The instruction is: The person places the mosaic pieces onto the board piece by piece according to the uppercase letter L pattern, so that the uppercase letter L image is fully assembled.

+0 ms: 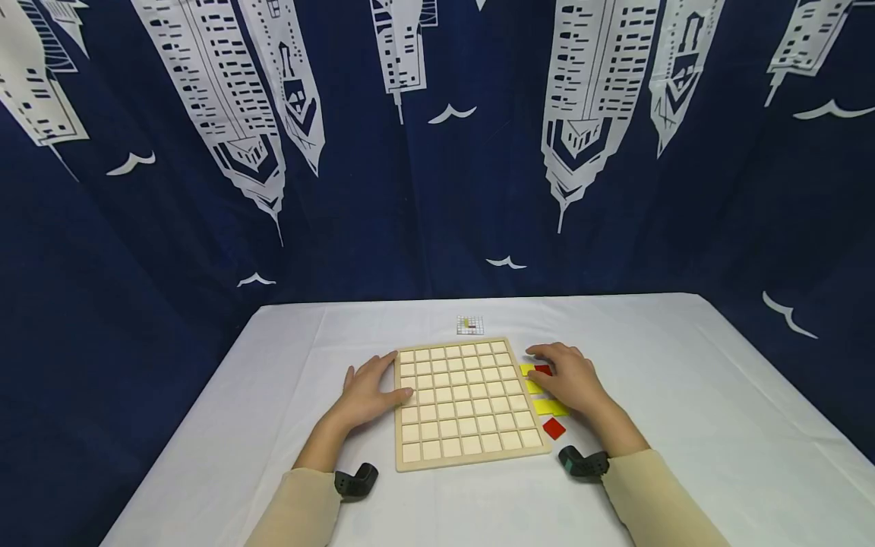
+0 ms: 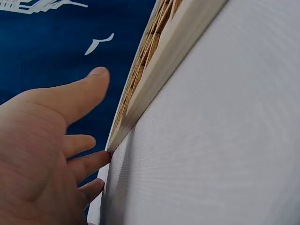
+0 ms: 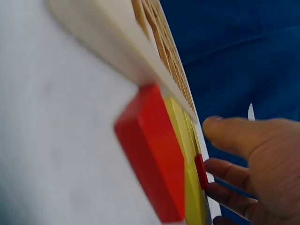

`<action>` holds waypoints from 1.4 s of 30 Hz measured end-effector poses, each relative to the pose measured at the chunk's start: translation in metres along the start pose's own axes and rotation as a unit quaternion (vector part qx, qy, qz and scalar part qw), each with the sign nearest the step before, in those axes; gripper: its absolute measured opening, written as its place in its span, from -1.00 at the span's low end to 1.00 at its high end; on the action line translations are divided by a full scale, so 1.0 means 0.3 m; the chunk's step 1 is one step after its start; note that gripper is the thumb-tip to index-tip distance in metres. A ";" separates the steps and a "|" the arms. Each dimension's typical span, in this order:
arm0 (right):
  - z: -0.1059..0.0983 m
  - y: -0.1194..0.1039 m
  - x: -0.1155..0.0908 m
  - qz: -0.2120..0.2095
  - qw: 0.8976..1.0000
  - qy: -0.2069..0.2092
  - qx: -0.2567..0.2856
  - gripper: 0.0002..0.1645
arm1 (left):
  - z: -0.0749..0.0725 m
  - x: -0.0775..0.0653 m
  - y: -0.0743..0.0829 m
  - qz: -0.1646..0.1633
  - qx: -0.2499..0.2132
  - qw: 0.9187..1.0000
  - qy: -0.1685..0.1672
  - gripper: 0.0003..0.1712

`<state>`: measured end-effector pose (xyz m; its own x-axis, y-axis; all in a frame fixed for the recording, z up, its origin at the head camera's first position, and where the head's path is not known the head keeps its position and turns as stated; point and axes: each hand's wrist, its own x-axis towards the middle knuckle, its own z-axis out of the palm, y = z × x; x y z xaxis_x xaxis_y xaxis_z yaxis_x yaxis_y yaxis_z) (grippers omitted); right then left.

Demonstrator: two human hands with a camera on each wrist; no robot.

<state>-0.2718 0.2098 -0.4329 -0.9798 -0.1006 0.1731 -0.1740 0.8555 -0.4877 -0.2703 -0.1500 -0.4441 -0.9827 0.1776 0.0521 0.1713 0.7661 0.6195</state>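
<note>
A wooden grid board point(image 1: 465, 395) with pale square cells lies on the white table. At its left edge is my left hand point(image 1: 365, 393), fingers spread and the thumb reaching over the rim. Along the board's right side lie yellow tiles point(image 1: 550, 407) and two red tiles. My right hand point(image 1: 573, 376) hovers over them, fingers loosely bent and thumb apart. Its fingertips come close to the far red tile point(image 3: 201, 171); whether they touch it I cannot tell. The near red tile point(image 1: 554, 428) sits by the board's lower right corner. The hand partly hides the tiles.
A small printed grid card point(image 1: 470, 325) with coloured squares lies beyond the board's far edge. Behind the table hangs a dark blue curtain point(image 1: 437, 190) with white building and bird prints. Black wrist cameras point(image 1: 356, 482) are worn on both wrists.
</note>
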 end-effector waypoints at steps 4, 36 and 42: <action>0.010 0.000 0.003 -0.009 1.000 0.008 -0.016 -0.54 | 0.004 -0.005 -0.007 0.010 -0.001 1.000 -0.017 0.01; 0.000 0.004 0.016 0.003 0.999 0.005 -0.032 -0.74 | 0.010 -0.003 -0.015 0.045 0.039 0.997 -0.045 -0.01; -0.003 0.000 0.010 0.005 0.999 0.013 -0.047 -0.72 | 0.010 -0.006 -0.017 0.045 0.046 0.997 -0.052 -0.02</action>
<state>-0.2746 0.2101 -0.4316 -0.9782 -0.0796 0.1917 -0.1531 0.9004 -0.4073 -0.2694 -0.1524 -0.4496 -0.9514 0.3074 0.0188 0.2680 0.7964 0.5421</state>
